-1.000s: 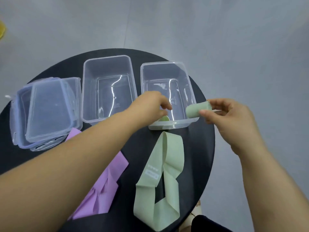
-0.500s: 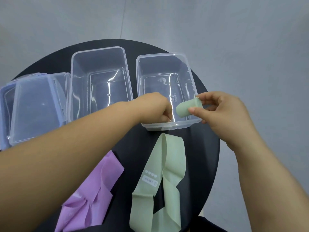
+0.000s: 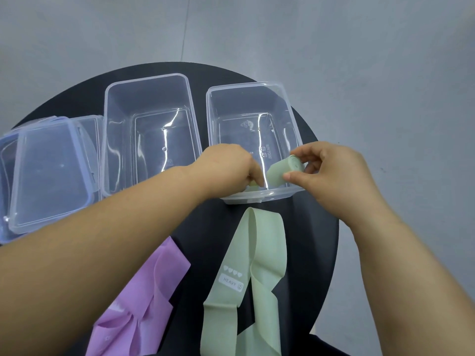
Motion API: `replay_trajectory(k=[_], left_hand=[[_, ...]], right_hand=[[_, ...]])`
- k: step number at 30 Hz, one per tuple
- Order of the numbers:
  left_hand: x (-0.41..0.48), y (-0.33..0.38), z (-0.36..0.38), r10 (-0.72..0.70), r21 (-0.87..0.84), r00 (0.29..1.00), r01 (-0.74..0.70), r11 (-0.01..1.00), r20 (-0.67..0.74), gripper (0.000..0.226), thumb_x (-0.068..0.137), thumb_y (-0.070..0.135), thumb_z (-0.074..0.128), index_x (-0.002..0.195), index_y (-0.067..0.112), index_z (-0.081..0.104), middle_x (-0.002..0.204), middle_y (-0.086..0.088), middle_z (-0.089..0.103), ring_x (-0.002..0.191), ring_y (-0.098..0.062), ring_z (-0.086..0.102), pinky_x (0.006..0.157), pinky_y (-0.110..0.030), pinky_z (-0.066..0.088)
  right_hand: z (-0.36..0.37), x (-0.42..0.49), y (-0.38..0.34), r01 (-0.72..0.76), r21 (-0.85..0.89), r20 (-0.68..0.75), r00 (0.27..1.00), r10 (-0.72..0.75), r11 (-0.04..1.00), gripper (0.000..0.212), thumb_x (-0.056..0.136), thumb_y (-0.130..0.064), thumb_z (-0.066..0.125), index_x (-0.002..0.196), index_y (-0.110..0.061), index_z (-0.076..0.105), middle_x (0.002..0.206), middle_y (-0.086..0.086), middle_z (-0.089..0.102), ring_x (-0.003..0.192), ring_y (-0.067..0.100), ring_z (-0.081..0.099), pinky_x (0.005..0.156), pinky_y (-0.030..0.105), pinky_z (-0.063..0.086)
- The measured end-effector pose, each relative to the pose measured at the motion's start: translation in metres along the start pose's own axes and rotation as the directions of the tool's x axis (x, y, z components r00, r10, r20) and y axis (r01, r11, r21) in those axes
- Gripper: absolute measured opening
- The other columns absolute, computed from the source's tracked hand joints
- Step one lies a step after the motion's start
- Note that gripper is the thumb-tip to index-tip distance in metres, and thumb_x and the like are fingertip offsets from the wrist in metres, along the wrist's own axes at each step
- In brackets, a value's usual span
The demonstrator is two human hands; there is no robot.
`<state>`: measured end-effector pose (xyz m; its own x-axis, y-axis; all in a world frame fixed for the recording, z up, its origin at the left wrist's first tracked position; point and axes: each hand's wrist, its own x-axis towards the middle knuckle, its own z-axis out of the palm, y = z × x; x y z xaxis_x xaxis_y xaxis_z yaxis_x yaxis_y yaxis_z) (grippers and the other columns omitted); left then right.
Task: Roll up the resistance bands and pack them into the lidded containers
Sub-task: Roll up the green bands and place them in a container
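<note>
The right hand [image 3: 334, 176] pinches a rolled green band [image 3: 279, 172] between thumb and fingertips, over the near right corner of the right container [image 3: 244, 86]. The roll's long axis is tilted: one end points down and left into the container, and the visible end face points up and right. The left hand [image 3: 226, 165] reaches into the same container, its fingers curled over a small green piece [image 3: 253, 187] at the near wall. An unrolled green band [image 3: 267, 242] lies lengthwise towards the surface's [image 3: 77, 98] near edge.
</note>
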<state>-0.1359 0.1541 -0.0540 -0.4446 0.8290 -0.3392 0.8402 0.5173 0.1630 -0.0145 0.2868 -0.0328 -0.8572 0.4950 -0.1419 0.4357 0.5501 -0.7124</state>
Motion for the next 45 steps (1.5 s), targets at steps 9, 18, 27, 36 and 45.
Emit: replay_trajectory(k=[9, 18, 27, 36, 45], left_hand=[[-0.004, -0.005, -0.007, 0.103, 0.092, 0.994, -0.104, 0.990, 0.017, 0.033, 0.093, 0.031, 0.041, 0.116, 0.046, 0.060, 0.104, 0.012, 0.062, 0.096, -0.014, 0.054, 0.066, -0.024, 0.033], [0.001, -0.003, -0.007, -0.004, 0.020, 1.000, 0.004, 1.000, 0.011, 0.020, 0.090, 0.041, 0.052, 0.105, 0.039, 0.066, 0.099, 0.013, 0.067, 0.083, -0.011, 0.051, 0.066, -0.025, 0.040], [-0.002, -0.006, -0.010, -0.074, 0.028, 0.997, 0.074, 0.997, -0.023, 0.020, 0.091, 0.030, 0.052, 0.104, 0.032, 0.066, 0.097, 0.011, 0.068, 0.080, -0.009, 0.044, 0.068, -0.026, 0.042], [0.002, -0.003, -0.012, -0.082, 0.149, 0.996, 0.077, 0.986, 0.029, 0.026, 0.094, 0.030, 0.046, 0.115, 0.033, 0.060, 0.092, 0.007, 0.052, 0.082, -0.016, 0.043, 0.066, -0.028, 0.037], [-0.003, -0.012, -0.004, 0.005, 0.227, 0.998, 0.010, 0.974, -0.064, 0.027, 0.096, 0.036, 0.042, 0.114, 0.037, 0.062, 0.097, 0.006, 0.066, 0.102, -0.019, 0.050, 0.074, -0.029, 0.028]], right_hand=[[0.007, 0.007, -0.001, 0.021, -0.043, 0.030, 0.999, -0.020, 0.999, 0.029, 0.077, -0.020, 0.076, 0.103, -0.026, 0.065, 0.078, -0.020, 0.055, 0.064, -0.001, 0.051, 0.057, 0.000, 0.036], [0.004, 0.010, 0.002, 0.021, -0.070, 0.040, 0.999, -0.018, 0.997, 0.029, 0.077, -0.022, 0.076, 0.102, -0.027, 0.065, 0.078, -0.022, 0.054, 0.064, -0.001, 0.051, 0.055, -0.001, 0.036], [0.013, 0.014, -0.004, 0.020, -0.047, 0.135, 0.991, -0.013, 0.999, 0.035, 0.074, -0.018, 0.078, 0.105, -0.028, 0.065, 0.082, -0.022, 0.054, 0.072, 0.001, 0.052, 0.064, 0.010, 0.040], [0.024, 0.023, -0.011, 0.060, -0.188, 0.261, 0.965, -0.009, 0.980, 0.032, 0.073, -0.014, 0.077, 0.101, -0.027, 0.068, 0.079, -0.019, 0.053, 0.063, -0.002, 0.046, 0.068, 0.019, 0.041], [0.035, 0.031, -0.014, 0.061, -0.263, 0.332, 0.943, 0.030, 0.963, 0.032, 0.074, -0.010, 0.075, 0.100, -0.027, 0.069, 0.094, -0.012, 0.062, 0.067, -0.001, 0.049, 0.045, 0.003, 0.033]])
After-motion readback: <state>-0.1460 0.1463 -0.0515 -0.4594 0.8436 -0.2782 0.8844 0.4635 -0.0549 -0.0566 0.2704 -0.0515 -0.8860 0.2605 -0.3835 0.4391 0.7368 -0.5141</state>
